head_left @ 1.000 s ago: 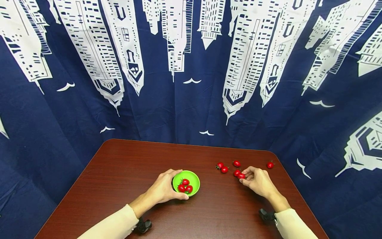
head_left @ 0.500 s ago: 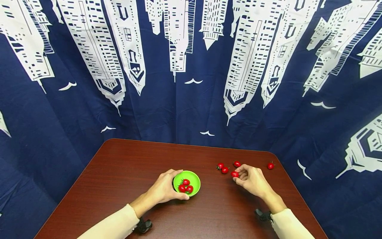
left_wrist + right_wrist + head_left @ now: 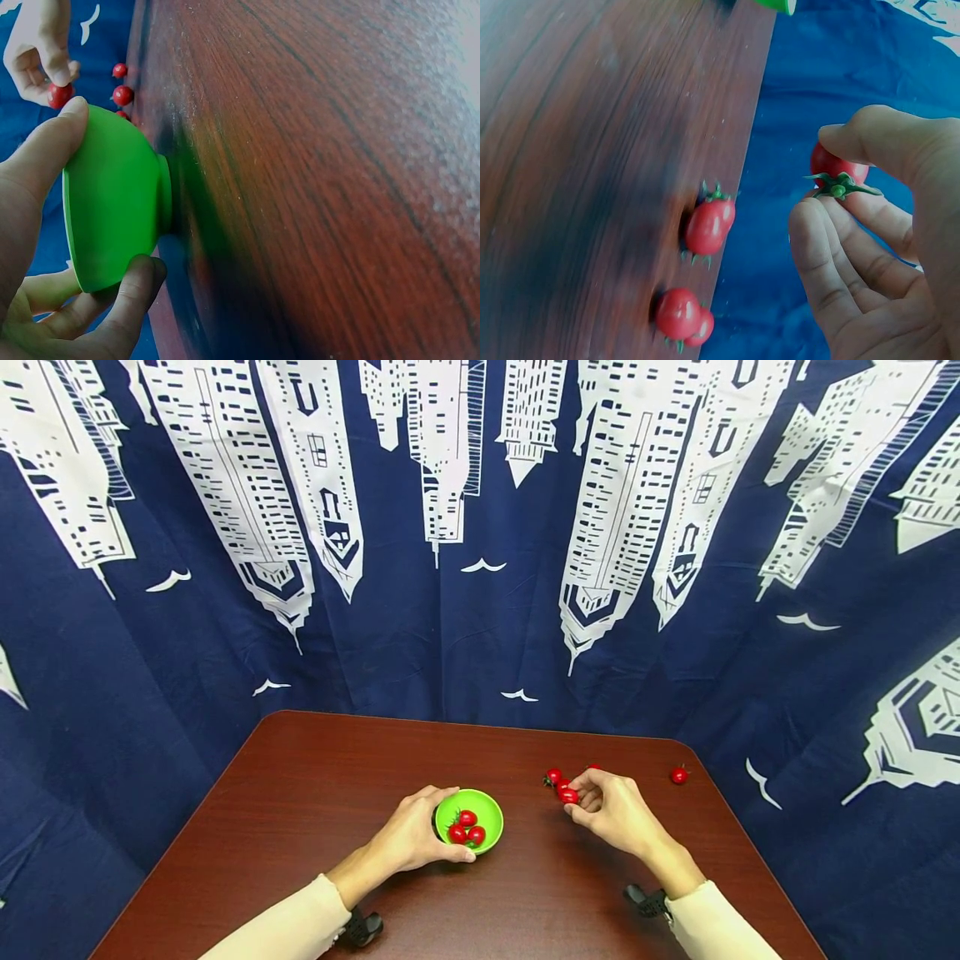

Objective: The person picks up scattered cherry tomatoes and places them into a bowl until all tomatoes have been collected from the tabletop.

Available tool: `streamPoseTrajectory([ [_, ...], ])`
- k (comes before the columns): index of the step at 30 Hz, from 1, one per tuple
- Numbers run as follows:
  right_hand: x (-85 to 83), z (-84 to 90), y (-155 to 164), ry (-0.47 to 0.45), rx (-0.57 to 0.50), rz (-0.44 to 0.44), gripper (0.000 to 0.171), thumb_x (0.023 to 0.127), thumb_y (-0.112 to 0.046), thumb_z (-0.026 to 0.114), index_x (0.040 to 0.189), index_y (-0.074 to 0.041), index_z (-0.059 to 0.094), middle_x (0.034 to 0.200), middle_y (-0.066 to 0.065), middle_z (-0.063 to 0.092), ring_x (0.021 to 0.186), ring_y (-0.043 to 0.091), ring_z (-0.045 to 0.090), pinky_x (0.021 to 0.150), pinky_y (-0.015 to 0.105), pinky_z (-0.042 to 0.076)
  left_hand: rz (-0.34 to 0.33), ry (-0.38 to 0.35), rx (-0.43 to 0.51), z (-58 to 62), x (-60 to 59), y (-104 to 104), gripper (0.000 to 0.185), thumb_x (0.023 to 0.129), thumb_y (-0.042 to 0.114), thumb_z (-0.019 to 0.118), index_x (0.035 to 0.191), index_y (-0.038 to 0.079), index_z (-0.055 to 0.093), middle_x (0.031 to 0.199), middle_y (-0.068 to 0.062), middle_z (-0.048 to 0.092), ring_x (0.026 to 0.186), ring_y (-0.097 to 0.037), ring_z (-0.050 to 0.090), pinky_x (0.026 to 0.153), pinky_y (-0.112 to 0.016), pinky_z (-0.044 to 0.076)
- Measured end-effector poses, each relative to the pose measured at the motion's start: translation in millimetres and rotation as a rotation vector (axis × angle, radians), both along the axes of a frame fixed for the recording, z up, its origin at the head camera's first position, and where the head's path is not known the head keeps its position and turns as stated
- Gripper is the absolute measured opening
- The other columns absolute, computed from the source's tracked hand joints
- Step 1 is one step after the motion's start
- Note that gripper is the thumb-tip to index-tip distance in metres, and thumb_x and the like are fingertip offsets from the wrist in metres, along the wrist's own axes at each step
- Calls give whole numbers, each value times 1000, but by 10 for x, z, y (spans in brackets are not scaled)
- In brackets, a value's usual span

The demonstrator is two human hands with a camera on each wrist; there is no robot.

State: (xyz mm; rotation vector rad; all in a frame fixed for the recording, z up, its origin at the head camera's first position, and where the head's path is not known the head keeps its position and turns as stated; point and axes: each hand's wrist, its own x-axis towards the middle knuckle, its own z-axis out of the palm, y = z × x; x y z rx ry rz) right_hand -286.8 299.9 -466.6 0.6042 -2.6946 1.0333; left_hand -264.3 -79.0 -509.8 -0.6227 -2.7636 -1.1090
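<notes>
I am holding the green bowl (image 3: 468, 817) with my left hand (image 3: 411, 837), the thumb and the fingers curling around its outer wall, and the bowl is standing upright on the brown bench (image 3: 315, 793). In the left wrist view the thumb is lying along the rim and one finger is pressing under the side, near the small foot of the bowl. Three cherry tomatoes (image 3: 467, 828) are lying inside the bowl, close together. My right hand (image 3: 611, 810) is hovering above the bench, well to the right of the bowl, and it is pinching one cherry tomato (image 3: 838, 169) between the thumb and the fingertips; its green stem is pointing towards my palm. Just beyond the fingertips of this hand, loose tomatoes (image 3: 709, 225) are lying on the bench: one alone, and behind it two more that are touching each other. Another tomato is peeping out behind the knuckles, mostly hidden. A single tomato (image 3: 678, 774) is lying apart, far to the right of my right hand, near the edge of the bench. Behind the bench a blue cloth (image 3: 480, 568) with white towers is hanging.
</notes>
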Motion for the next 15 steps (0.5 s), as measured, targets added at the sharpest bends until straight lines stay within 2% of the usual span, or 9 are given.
streamPoseTrajectory([
  [15, 10, 9, -344, 45, -4, 99, 25, 90, -5, 98, 107, -10, 80, 93, -3, 81, 74, 1, 72, 71, 24, 67, 6, -14, 8, -13, -2, 1, 110, 69, 51, 113, 159, 6, 69, 134, -4, 79, 121, -22, 72, 105, -43, 65],
])
